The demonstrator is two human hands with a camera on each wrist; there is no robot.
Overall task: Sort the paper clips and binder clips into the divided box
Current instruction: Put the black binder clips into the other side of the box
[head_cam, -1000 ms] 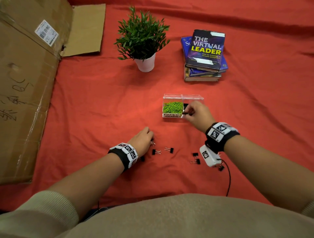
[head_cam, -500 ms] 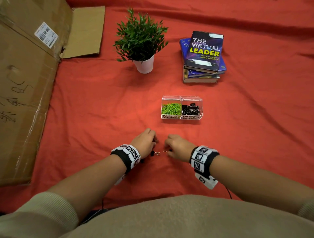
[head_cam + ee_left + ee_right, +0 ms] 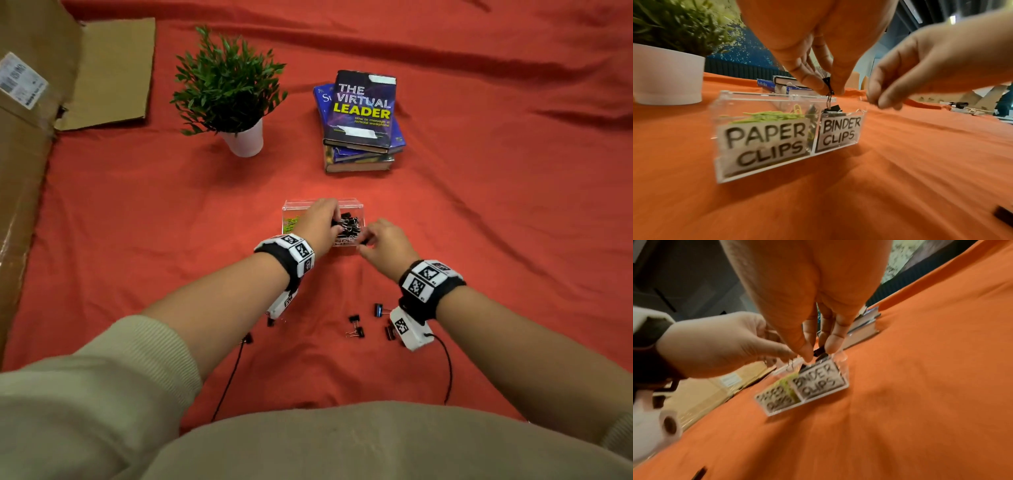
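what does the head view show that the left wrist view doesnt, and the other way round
Only the head view: loose black binder clips on the red cloth near the person, and the brown cardboard box.

Only the left wrist view: the handwritten compartment labels in full, and the left hand pinching a black binder clip.

Both: the clear divided box, both hands, the potted plant, the stacked books.

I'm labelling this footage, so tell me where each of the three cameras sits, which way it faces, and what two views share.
Head: worn on the head, looking forward and down at the red cloth; both forearms, left hand and right hand show.
Left wrist: low behind the left hand, facing the divided box; its fingers pinch a binder clip.
Right wrist: tilted, behind the right hand, facing the box; the left hand shows too.
Shared: both wrist views show the BINDER CLIPS label.
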